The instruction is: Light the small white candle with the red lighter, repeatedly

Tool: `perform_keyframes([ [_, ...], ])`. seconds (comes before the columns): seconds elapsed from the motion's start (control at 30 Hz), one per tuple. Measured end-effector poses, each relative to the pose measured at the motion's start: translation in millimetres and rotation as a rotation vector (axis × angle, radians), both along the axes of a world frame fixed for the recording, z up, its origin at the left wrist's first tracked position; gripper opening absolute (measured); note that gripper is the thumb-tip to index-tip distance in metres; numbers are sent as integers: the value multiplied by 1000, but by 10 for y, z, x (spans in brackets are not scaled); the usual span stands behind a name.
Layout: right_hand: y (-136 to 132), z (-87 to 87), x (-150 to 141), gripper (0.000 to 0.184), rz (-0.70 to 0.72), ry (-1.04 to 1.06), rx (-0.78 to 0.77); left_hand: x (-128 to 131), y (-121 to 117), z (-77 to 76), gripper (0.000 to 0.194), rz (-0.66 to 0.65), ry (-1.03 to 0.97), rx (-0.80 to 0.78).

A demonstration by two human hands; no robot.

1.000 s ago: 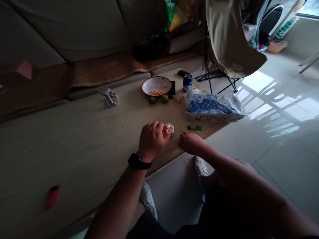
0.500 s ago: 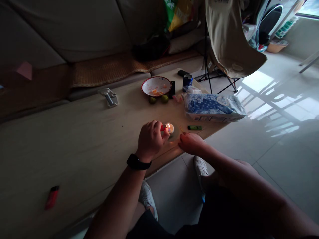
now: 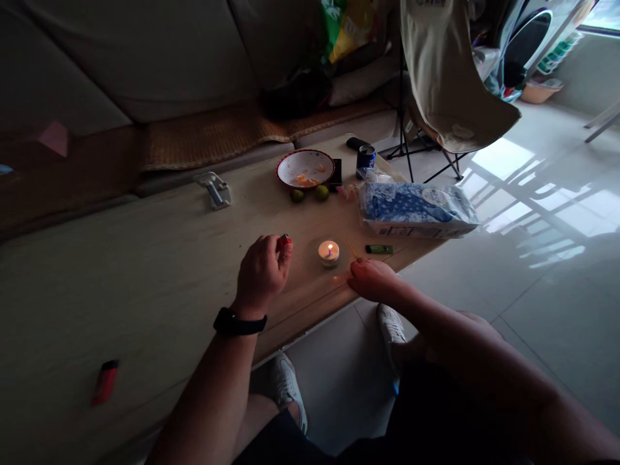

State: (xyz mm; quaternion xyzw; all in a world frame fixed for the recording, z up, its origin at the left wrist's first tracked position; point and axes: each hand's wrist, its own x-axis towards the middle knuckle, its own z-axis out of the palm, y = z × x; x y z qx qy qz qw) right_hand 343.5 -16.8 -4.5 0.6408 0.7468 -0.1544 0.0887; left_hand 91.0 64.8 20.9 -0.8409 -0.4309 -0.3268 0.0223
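My left hand (image 3: 260,276), with a black watch (image 3: 239,321) on its wrist, is closed around a red lighter (image 3: 284,241) whose metal top shows above the fingers. To its right a small round candle (image 3: 329,254) burns on the table (image 3: 194,284), apart from both hands. My right hand (image 3: 372,278) is closed at the table's front edge, and thin yellowish sticks (image 3: 353,249) poke up out of its fingers. Just beyond that hand lies a green lighter (image 3: 379,249).
Another red lighter (image 3: 105,382) lies front left. Farther back are a bowl (image 3: 306,155) with orange peel, two green fruits (image 3: 321,192), a blue can (image 3: 367,157), a plastic-wrapped blue pack (image 3: 419,210) and a white holder (image 3: 217,192). A folding chair (image 3: 448,84) and sofa stand behind.
My left hand has drawn back to the left with the red lighter, away from the candle. The candle's flame now burns on its own. My right hand has stayed in place.
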Motion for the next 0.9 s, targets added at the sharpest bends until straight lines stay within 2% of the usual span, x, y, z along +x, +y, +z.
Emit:
perform_keyframes([
  [0.33, 0, 14, 3, 34, -15, 20, 0, -70, 31, -54, 23, 20, -72, -74],
  [0.57, 10, -14, 12, 35, -5, 23, -8, -100, 34, -77, 18, 41, -52, -73],
  [0.9, -3, 31, 2, 34, -11, 7, -18, -100, 39, -84, 16, 54, -51, -65],
])
